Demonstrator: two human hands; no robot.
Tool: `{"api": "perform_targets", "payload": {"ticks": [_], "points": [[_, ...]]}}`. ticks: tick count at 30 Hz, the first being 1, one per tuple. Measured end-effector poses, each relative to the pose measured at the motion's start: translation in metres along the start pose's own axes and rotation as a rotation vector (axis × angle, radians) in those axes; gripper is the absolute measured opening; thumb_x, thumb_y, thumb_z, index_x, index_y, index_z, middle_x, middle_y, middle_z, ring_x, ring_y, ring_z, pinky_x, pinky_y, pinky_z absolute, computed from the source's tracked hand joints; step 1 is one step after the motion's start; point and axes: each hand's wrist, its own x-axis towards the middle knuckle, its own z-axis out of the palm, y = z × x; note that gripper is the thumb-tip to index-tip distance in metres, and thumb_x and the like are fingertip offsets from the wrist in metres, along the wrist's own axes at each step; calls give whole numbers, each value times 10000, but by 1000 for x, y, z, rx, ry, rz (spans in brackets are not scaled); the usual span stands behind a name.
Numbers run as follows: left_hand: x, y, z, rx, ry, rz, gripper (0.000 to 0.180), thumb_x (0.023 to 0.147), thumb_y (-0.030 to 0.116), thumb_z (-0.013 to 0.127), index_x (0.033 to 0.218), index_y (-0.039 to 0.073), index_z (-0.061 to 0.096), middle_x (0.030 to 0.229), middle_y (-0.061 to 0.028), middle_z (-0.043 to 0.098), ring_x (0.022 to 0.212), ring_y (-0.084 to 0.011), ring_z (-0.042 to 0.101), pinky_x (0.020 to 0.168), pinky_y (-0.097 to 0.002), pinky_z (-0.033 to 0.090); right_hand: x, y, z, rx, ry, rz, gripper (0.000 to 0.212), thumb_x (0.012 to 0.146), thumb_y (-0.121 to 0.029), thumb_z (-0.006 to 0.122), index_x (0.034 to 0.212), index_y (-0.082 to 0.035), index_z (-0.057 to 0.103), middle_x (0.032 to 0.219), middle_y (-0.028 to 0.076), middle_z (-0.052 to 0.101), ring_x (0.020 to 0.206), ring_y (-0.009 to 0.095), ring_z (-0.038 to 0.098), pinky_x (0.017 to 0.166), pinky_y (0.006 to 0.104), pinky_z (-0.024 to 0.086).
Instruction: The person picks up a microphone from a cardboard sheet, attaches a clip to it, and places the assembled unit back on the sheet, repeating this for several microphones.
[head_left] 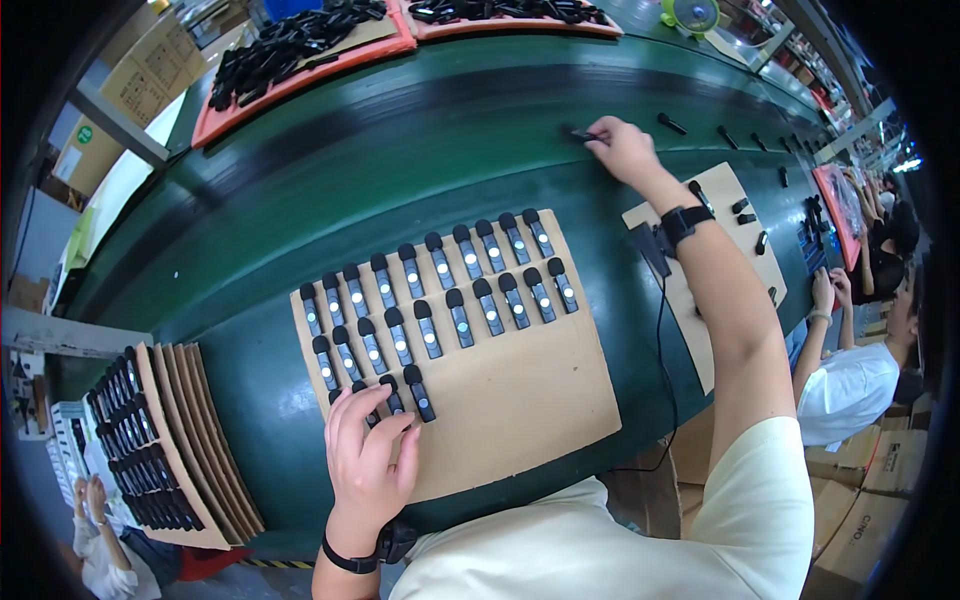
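Observation:
My right hand (625, 150) reaches out over the green belt and pinches a small black microphone (581, 134), slightly blurred. My left hand (365, 455) rests above the lower left of a cardboard sheet (520, 390), its curved fingers apart, touching or nearly touching the short third row. Fingers partly cover some of that row; the mini microphone (419, 394) at its right end shows fully. Above it lie two full rows of mini microphones (462, 318), each with a black foam tip and a pale round dot on a grey body.
Orange trays (400, 40) of black parts stand at the far side. A second cardboard sheet (735, 195) with several black pieces and a cable lies at right. Stacked cardboard sheets (205, 440) lean at left beside a filled one. Co-workers (850, 375) sit at both sides.

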Motion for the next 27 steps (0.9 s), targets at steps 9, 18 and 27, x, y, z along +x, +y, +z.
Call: {"api": "perform_targets", "payload": {"ticks": [9, 18, 27], "points": [[29, 9, -7, -143, 83, -23, 300, 714, 18, 764, 999, 28, 672, 1118, -163, 639, 1020, -342, 617, 1005, -522, 441, -178, -158, -41, 775, -293, -560, 195, 857, -66, 702, 1048, -25, 704, 910, 89, 660, 848, 200, 619, 779, 313, 483], [19, -4, -1, -525, 100, -55, 322, 756, 20, 756, 1068, -8, 680, 980, -135, 700, 918, -292, 664, 1033, -510, 424, -248, -190, -15, 1251, -386, -317, 279, 822, -39, 745, 1086, 8, 667, 941, 82, 642, 877, 203, 566, 834, 323, 433], [14, -8, 0, -540, 74, -22, 290, 728, 23, 796, 994, 0, 685, 927, -106, 693, 871, -238, 655, 1048, -528, 406, -253, -183, 9, 1141, -216, -568, 306, 803, -127, 796, 1055, -13, 665, 930, 71, 635, 867, 209, 551, 801, 325, 426]]}}
